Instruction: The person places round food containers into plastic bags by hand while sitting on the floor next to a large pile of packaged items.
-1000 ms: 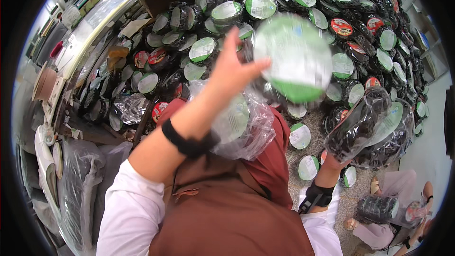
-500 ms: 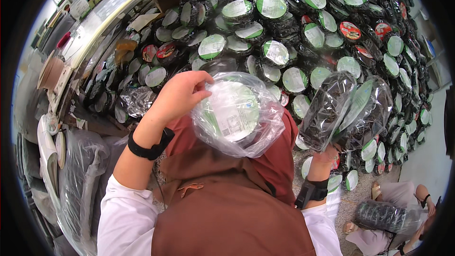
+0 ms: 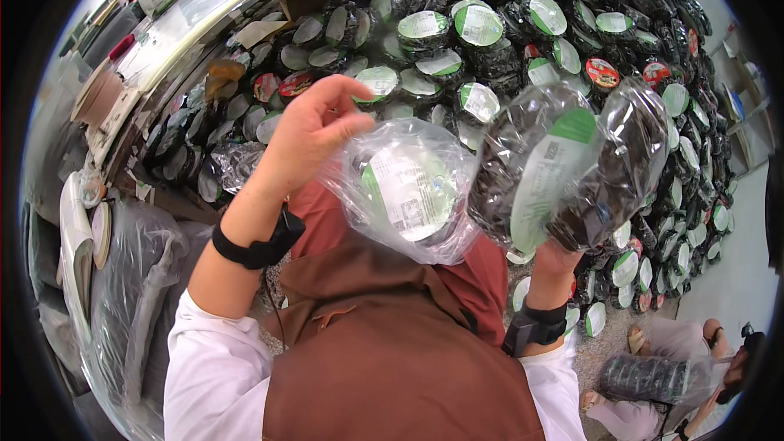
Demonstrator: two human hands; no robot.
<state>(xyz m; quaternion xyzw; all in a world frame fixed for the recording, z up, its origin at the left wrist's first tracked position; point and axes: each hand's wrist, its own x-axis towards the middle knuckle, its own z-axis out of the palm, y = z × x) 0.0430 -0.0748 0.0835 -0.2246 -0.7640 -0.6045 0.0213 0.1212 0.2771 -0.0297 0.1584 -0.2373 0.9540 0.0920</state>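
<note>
A clear plastic bag (image 3: 453, 233) rests on my lap with its mouth spread. Inside it lies a round pack with a green-and-white label (image 3: 408, 196). Just above the bag's left edge hovers my left hand (image 3: 320, 126), thumb and fingers apart with nothing visible between them. To the right of the bag, my right hand (image 3: 558, 260) grips two film-wrapped black packs (image 3: 616, 171) from below, held side by side and tilted. A green-and-white label (image 3: 551, 175) shows between them. The packs hide most of the right hand's fingers.
A large heap of similar black packs (image 3: 490, 28) fills the far side, a few with red labels (image 3: 603, 73). On the left stand a worktable (image 3: 196, 8) and plastic-covered material (image 3: 135, 294). At lower right, another person (image 3: 694, 359) sits by a long clear-wrapped stack (image 3: 645, 376).
My left hand has come off the bag's rim, up and left. My right hand has swung the two packs leftward, closer to the bag, turning a label into view.
</note>
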